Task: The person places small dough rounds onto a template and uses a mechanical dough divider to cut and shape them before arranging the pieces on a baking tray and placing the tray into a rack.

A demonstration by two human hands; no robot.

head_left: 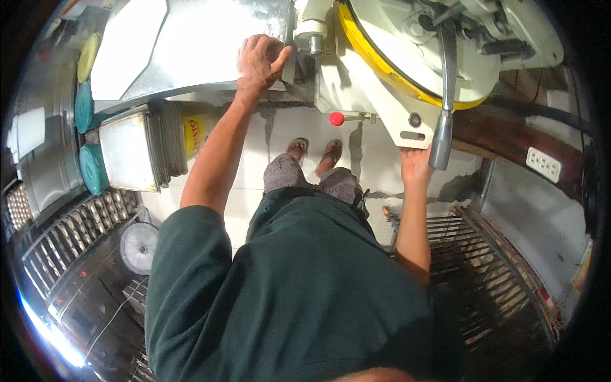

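My left hand (259, 63) rests at the near right corner of a shiny metal table (210, 44), fingers bent and thumb held apart, with nothing visible in it. To its right stands a large white machine (344, 76) with a yellow curved rim (375, 54) and a long grey lever (447, 83). My right hand (417, 164) reaches up to the lower edge of the machine's slotted plate (407, 121), just left of the lever's grip. That plate hides its fingers, so whether they grip the edge cannot be seen. A red knob (337, 119) sticks out below the machine.
Stacked metal trays (130, 149) stand upright under the table's left side, near a yellow container (194, 132) and teal round lids (94, 170). Behind me on the right is a slatted metal rack (484, 254). A white power outlet (543, 164) sits at the far right.
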